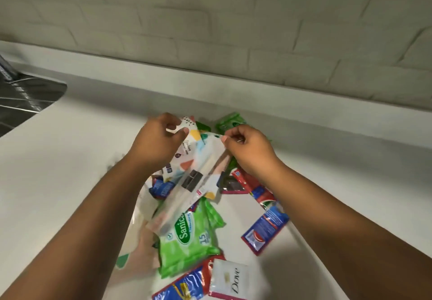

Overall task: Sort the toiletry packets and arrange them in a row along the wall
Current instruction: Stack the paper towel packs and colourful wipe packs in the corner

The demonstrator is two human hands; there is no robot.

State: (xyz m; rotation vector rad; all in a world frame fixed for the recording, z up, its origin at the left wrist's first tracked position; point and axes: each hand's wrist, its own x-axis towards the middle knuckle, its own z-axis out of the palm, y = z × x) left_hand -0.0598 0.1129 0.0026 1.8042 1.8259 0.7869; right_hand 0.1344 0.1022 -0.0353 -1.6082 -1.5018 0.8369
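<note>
White brick wall (pixel 210 30) is running across the top of the view, with a pale bench (pixel 70 159) below it and a metal sink (pixel 25 98) at far left. Both hands are holding one patterned pouch (pixel 187 175) lifted over the heap: left hand (pixel 156 140) is pinching its upper left corner, right hand (pixel 247 150) is pinching the upper right edge. The pouch's long axis is slanting from the hands down toward the viewer, so it is hanging between the forearms. Unsorted packets are lying beneath: green wipes pack (pixel 189 236), Dove sachet (pixel 230 278), red-blue sachet (pixel 265 229). The wall lies directly beyond both hands; neither hand looks clearly nearer to it. No row is laid yet.
</note>
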